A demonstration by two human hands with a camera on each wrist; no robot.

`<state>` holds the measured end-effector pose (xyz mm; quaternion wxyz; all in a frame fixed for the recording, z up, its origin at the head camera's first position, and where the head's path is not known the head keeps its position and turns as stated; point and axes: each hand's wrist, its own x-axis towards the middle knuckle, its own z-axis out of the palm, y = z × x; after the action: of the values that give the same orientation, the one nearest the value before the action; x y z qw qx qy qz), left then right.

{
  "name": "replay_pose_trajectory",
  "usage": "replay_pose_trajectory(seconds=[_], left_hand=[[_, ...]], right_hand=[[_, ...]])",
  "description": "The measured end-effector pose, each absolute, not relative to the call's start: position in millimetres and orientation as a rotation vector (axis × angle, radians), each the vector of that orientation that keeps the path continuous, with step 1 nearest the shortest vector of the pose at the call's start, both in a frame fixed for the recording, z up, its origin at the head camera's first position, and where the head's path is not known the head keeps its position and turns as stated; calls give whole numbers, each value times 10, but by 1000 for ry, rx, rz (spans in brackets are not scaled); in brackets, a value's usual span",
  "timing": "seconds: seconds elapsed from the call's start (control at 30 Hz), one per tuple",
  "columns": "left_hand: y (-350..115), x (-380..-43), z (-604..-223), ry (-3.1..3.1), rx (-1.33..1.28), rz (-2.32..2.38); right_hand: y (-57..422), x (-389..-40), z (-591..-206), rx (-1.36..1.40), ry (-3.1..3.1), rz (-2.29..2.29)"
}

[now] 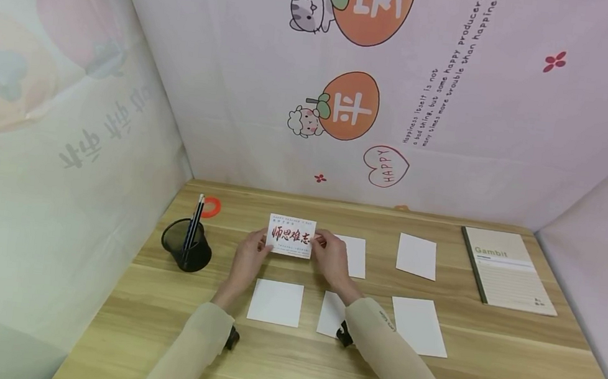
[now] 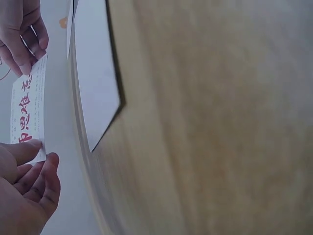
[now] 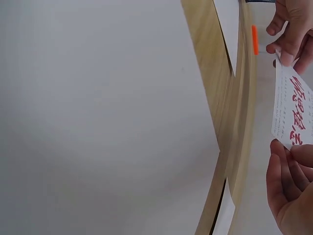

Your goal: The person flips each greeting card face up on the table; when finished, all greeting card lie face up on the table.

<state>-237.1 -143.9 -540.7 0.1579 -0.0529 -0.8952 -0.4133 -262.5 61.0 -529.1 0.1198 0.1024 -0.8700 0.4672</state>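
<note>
A white card [image 1: 290,244] with large red Chinese characters and small blue print is held up above the back of the table, its printed side toward the head camera. My left hand [image 1: 249,257] pinches the card's left edge between thumb and fingers. At the opposite edge my right hand [image 1: 332,259] pinches it the same way. The left wrist view shows the left thumb [image 2: 30,149] over the print. In the right wrist view the card [image 3: 293,105] appears tilted between both hands.
Blank white cards lie about the table: one below the held card [image 1: 275,302], others partly behind my right arm, another at the back right [image 1: 417,256]. A black mesh pen cup [image 1: 187,246] and orange ring [image 1: 212,207] stand left; a notebook [image 1: 508,272] lies far right.
</note>
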Motion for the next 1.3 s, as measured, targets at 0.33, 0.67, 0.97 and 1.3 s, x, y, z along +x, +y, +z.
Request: replay_pose_trajectory(seconds=[0.33, 0.67, 0.97, 1.3], left_hand=[[-1393, -2355, -5354, -2541, -141, -1189], [-1339, -2371, -5276, -2490, -62, -1283], [-1327, -2411, -5229, -2483, -33, -1370], [-1333, -2469, -5202, -2588, -7, -1401]], right_hand=[[605, -2603, -5284, 292, -2510, 1481], [609, -2589, -5297, 327, -2443, 1573], [613, -2572, -5284, 380, -2443, 1498], [613, -2564, -5283, 467, -2485, 1335]])
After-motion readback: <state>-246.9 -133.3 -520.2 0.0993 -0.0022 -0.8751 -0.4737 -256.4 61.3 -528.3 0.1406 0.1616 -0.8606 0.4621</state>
